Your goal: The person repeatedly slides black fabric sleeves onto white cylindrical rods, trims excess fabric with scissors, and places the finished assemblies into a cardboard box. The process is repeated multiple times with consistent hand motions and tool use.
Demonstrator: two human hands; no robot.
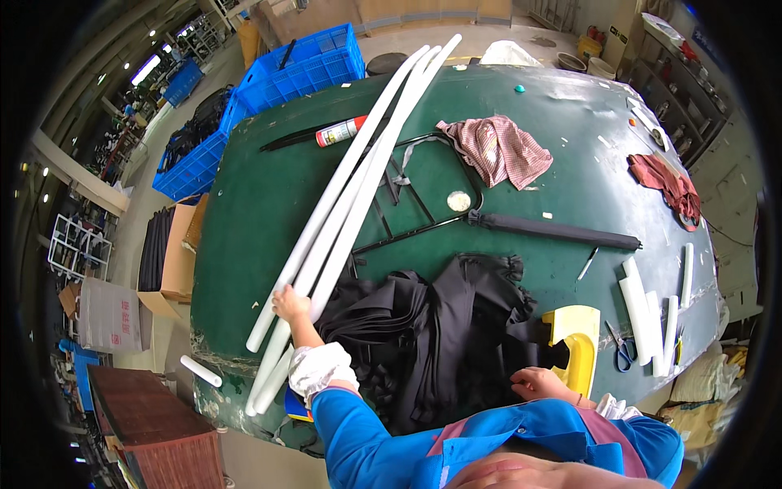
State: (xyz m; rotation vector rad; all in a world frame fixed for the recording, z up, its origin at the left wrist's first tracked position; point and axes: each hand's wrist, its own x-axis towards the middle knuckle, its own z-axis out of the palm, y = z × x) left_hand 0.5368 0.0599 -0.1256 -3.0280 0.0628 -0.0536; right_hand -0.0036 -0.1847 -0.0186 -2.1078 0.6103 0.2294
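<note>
blue sleeve (358,432), green table (244,212), blue crates (305,69)

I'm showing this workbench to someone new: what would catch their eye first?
Probably the bundle of long white tubes running diagonally across the green table, with the left hand on its near end. Next, the heap of black fabric at the near edge, where the right hand rests beside a yellow block.

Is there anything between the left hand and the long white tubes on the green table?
Nothing visible. The left hand already rests on the long white tubes, which lie diagonally across the green table, beside the black fabric pile.
</note>
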